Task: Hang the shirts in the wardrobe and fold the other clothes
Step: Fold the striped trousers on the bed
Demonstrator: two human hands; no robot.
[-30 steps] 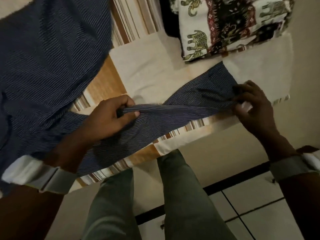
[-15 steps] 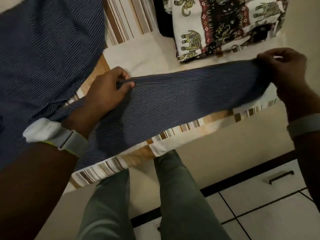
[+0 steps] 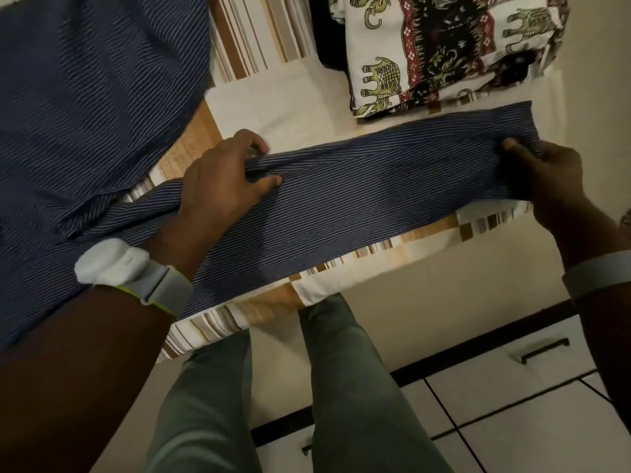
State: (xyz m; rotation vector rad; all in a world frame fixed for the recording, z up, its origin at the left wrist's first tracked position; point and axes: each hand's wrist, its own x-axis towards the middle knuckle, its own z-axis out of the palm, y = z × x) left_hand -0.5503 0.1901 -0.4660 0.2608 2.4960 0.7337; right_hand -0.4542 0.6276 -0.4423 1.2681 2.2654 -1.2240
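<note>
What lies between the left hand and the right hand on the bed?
In the head view, the striped navy sleeve spans the stretch: the left hand grips one part, the right hand pinches its end.

Dim, warm indoor light. Bed (image 3: 345,285) fills upper half of view, covered by cream sheet with brown, tan and white striped patches; its edge hangs over the near side. Below the edge, plain beige bed base (image 3: 426,302). Dark skirting strip (image 3: 478,339) runs diagonally along its foot. Floor (image 3: 532,438) of white tiles with dark grout lines at lower right. Small dark handle-like bar (image 3: 545,349) by the strip.
</note>
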